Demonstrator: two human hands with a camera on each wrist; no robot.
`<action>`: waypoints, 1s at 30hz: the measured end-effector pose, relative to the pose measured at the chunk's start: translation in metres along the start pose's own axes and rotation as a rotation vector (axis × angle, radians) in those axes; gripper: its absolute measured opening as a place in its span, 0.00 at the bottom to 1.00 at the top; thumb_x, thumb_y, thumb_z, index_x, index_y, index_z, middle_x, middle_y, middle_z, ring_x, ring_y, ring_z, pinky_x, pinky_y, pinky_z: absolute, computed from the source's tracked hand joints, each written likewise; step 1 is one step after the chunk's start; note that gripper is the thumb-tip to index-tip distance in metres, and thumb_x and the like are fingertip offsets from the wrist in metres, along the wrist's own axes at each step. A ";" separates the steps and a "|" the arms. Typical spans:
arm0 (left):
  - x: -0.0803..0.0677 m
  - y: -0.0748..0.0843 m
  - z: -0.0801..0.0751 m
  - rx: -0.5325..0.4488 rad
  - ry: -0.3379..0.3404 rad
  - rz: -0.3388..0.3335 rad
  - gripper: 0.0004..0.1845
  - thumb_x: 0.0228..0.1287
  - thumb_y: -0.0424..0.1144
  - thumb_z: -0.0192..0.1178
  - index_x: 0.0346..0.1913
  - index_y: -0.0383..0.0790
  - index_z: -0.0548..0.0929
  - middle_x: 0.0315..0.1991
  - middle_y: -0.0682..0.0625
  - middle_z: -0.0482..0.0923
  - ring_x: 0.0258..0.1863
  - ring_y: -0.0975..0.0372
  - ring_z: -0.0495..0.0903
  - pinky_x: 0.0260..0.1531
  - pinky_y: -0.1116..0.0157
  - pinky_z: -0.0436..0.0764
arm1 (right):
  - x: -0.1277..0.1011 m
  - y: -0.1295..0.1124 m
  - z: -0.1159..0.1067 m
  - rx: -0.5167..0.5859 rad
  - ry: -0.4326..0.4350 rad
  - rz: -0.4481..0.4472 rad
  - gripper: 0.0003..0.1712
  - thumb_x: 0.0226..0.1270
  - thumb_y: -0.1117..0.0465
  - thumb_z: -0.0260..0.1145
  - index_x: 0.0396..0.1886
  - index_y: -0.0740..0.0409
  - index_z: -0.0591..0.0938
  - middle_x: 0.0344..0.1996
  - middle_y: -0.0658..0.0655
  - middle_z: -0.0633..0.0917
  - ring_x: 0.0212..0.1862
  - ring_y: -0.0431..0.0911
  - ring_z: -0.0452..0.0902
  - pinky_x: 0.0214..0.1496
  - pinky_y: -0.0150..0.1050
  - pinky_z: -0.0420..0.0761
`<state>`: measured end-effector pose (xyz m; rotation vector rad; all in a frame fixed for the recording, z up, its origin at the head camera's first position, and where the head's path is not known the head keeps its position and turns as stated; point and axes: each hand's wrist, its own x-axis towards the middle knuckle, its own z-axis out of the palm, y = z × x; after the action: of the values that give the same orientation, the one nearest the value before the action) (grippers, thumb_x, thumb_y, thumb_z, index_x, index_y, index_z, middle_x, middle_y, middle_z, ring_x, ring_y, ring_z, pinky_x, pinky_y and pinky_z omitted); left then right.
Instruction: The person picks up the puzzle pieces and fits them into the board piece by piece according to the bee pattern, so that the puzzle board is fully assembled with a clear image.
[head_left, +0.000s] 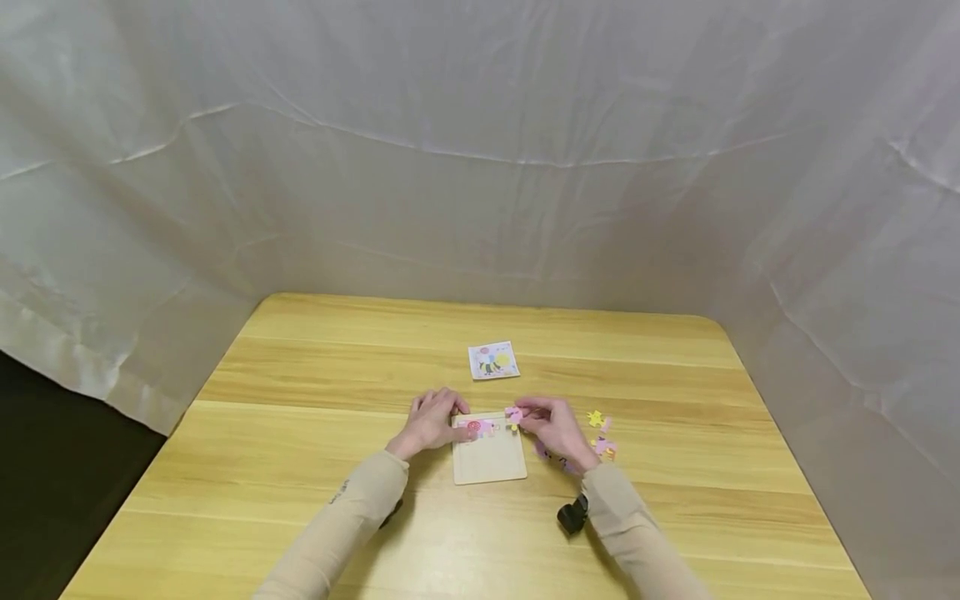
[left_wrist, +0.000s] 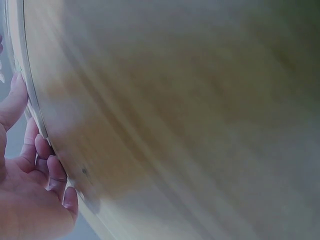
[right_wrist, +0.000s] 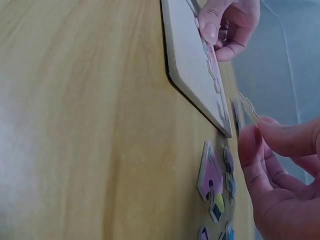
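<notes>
While the thumb and fingers of the right hand [head_left: 553, 427] pinch it, a small flat pink puzzle piece [head_left: 513, 414] pokes out to the left of their tips. In the right wrist view it shows thin side on, up off the table [head_left: 300, 467]. It is too small in the head view to tell which way its long side runs.

Just under this piece is the far right corner of a pale square board [head_left: 489, 463], which looks like wood. So the spot on the board is down from the right hand's tips, and a bit to the left. The right hand is the nearer one to that corner.

The left hand [head_left: 433, 421] grips the board at its far left corner, with the thumb on top and the other fingers bent at the edge. By that thumb, a short row of pink and red pieces [head_left: 486, 428] lies along the far side of the board, running left to right toward the held piece.

Farther out, loose pink, purple and yellow pieces [head_left: 600, 446] lie on the table to the right of the board, beside the right hand and wrist. Past the far edge of the board lies a white square card with a coloured picture [head_left: 492, 362], well apart from both hands.
</notes>
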<state>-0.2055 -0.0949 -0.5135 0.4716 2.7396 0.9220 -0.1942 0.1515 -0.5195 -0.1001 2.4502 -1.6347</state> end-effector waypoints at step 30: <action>0.001 0.000 0.001 0.018 0.006 -0.018 0.17 0.58 0.48 0.73 0.44 0.46 0.79 0.41 0.51 0.74 0.45 0.57 0.67 0.64 0.45 0.58 | 0.004 -0.002 0.013 -0.239 -0.071 -0.140 0.16 0.62 0.73 0.66 0.50 0.65 0.86 0.41 0.60 0.87 0.39 0.43 0.80 0.42 0.35 0.79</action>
<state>-0.2066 -0.0943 -0.5145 0.4475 2.7546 0.8965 -0.1959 0.1382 -0.5226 -0.3645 2.6251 -1.3536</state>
